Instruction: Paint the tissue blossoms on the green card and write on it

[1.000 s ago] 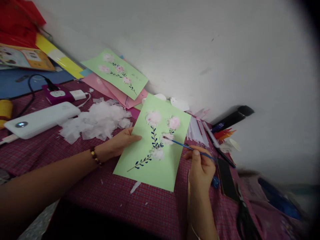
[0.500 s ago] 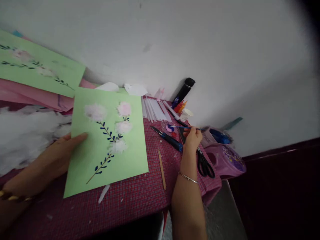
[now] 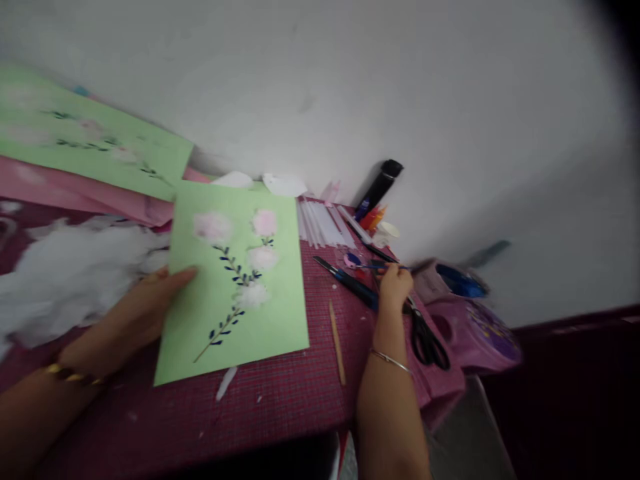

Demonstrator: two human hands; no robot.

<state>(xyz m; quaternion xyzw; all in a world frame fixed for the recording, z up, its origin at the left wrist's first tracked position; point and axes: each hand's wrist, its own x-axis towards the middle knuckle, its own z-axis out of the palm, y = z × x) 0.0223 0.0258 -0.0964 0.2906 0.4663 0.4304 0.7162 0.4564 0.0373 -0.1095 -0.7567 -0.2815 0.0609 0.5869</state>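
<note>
In the head view, we see the left hand (image 3: pixel 143 300) at lower left, thumb over the left edge of a light green card (image 3: pixel 280 327) and the other fingers partly hidden behind it, pinching it. The card lies left of centre, bearing four fluffy pale-pink and white blossoms on a brown stem with dark blue leaves.

Right of centre, we find the right hand (image 3: pixel 395 290), its fingers closed together on a slim blue paintbrush (image 3: pixel 373 267). The brush tip is at a small pink cap (image 3: pixel 351 261) of dark blue paint; we cannot tell whether they touch. Just below lies a craft knife (image 3: pixel 356 288), then a pointed wooden stick (image 3: pixel 337 347); black-handled scissors (image 3: pixel 428 341) lie right of the wrist. At far right, the pattern on a pink plastic container (image 3: pixel 453 330) is too blurred for us to read.
</note>
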